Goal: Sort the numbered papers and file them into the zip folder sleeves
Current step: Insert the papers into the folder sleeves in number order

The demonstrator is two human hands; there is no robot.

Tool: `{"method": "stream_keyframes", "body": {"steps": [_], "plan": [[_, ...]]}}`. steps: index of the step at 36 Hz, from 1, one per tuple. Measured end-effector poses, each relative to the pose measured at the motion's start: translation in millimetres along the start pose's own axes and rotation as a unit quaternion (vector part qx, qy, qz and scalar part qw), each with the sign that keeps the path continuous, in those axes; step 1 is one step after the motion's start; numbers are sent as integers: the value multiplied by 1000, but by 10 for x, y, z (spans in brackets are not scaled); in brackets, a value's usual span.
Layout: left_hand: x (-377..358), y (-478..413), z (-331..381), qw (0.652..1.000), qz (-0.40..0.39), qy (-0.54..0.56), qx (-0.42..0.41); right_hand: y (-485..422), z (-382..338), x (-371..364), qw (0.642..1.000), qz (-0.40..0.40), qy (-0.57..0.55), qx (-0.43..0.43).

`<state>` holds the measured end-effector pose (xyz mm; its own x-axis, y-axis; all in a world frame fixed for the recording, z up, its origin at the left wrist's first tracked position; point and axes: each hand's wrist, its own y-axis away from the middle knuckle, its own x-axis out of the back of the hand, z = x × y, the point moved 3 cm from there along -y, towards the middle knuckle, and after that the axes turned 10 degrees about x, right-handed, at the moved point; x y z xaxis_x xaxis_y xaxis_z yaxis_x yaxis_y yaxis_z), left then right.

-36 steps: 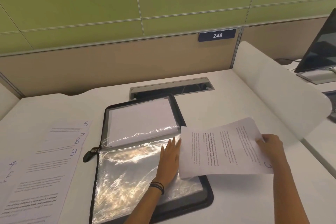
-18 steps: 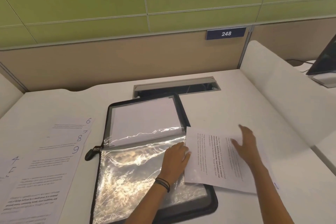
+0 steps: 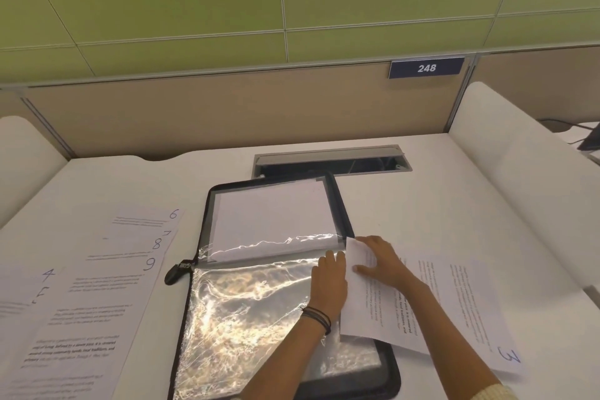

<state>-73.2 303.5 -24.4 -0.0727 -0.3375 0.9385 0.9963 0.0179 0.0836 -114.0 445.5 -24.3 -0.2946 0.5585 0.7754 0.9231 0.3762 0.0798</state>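
Head view shows the sheet marked 3 [image 3: 454, 302] now lying flat on the worktop [image 3: 422, 204], its long left edge overlapping the right side of the open zip folder [image 3: 386, 377]. A second ago it was in the air, held by its far corner; since then it has been laid down. The right grip [image 3: 380, 263] has travelled across the page to that leading edge, where it presses with straight, spread fingers and clasps nothing. The left grip [image 3: 329, 282] has stayed on the clear sleeve [image 3: 246, 312], but its fingers, flat before, are bent at the sleeve's right edge just beside the paper. Whether they pinch the film or only press on it I cannot tell. My reading is that the carrying is over and the feeding has begun: one hand is set to open the mouth while the other slides the page sideways. The page does not look to be inside the film yet. The film is crumpled and glossy, so the edge may catch or buckle unless the mouth is lifted well. Beyond it, the upper sleeve [image 3: 269, 221] already shows a white sheet. The sheets marked 6 to 9 [image 3: 107, 273] and 4 and 5 [image 3: 19, 286] wait, fanned out, on the left.
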Motion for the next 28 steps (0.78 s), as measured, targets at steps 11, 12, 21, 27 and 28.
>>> {"method": "stream_keyframes", "body": {"steps": [11, 12, 21, 27, 28], "plan": [[131, -187, -41, 999, -11, 46, 12, -160, -5, -37, 997, 44, -63, 0], [130, -202, -50, 998, -7, 56, 15, -158, -3, -48, 996, 54, -65, 4], [220, -343, -72, 994, -16, 91, 52, -155, -78, -109, 989, 130, -48, 51], [355, -361, -58, 992, 10, 114, 52, -122, -233, -91, 986, 126, -9, 108], [377, -365, -51, 991, 11, 120, 52, -116, -229, -103, 985, 125, 0, 117]]}}
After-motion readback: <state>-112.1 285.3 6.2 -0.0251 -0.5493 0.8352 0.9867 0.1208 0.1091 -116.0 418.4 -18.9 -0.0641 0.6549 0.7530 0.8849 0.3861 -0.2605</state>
